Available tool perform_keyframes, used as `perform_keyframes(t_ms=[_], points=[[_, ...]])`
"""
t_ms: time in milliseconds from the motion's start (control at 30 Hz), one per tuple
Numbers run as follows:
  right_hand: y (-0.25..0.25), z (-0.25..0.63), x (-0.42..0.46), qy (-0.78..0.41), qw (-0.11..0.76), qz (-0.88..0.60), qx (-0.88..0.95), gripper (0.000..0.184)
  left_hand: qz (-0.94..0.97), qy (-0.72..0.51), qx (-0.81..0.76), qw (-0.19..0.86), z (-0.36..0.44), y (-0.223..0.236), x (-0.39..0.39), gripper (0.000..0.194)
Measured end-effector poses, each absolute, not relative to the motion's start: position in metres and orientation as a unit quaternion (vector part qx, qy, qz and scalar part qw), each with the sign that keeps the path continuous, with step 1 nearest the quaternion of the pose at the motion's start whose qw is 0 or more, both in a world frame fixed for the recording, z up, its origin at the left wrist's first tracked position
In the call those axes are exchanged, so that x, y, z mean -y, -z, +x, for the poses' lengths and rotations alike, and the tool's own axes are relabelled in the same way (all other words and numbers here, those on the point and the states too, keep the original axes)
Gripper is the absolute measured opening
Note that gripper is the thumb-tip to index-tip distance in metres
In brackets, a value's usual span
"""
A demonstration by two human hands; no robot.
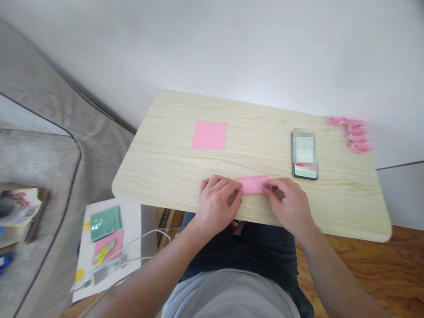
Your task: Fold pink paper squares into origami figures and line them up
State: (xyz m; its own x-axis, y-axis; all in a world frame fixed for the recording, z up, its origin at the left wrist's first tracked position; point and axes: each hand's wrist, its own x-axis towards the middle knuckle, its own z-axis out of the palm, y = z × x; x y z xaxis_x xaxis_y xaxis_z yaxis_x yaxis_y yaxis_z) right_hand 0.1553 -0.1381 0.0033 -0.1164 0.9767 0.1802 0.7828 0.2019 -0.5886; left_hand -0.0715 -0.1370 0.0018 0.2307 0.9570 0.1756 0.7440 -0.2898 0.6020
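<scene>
**Folded pink paper pinched at near edge of table**

Folded pink paper (252,184) flat on the wooden table (251,212), near the front edge, between both hands. Left hand (217,201) pressing on its left end, fingers curled together onto the paper. Right hand (288,204) closed on its right end in the same way. Just beyond the right hand, a phone (305,155) lying face up. Farther back toward the left, a pink square sheet (209,135), well apart. At the far right corner, a row of small folded pink pieces (354,134). Beside the table, left and lower, a white board (132,216) with a green card (106,223).
</scene>
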Motion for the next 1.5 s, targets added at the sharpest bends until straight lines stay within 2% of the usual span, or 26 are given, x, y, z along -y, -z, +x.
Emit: perform_keyframes(t_ms=[467, 633, 1000, 1267, 1500], points=[[-0.001, 0.153, 0.134, -0.222, 0.276, -0.643, 0.679, 0.010, 0.737, -0.274, -0.564, 0.253, -0.074, -0.002, 0.135, 0.024], [0.001, 0.153, 0.133, -0.230, 0.279, -0.647, 0.671, 0.011, 0.725, -0.255, -0.591, 0.246, -0.065, -0.004, 0.130, 0.020], [-0.002, 0.149, 0.132, -0.193, 0.277, -0.635, 0.695, 0.009, 0.731, -0.204, -0.613, 0.220, -0.056, -0.007, 0.124, 0.023], [-0.002, 0.149, 0.131, -0.178, 0.278, -0.637, 0.696, 0.009, 0.725, -0.232, -0.603, 0.239, -0.058, -0.005, 0.126, 0.032], [-0.002, 0.148, 0.127, -0.184, 0.281, -0.625, 0.705, 0.009, 0.717, -0.226, -0.613, 0.244, -0.057, -0.006, 0.125, 0.026]])
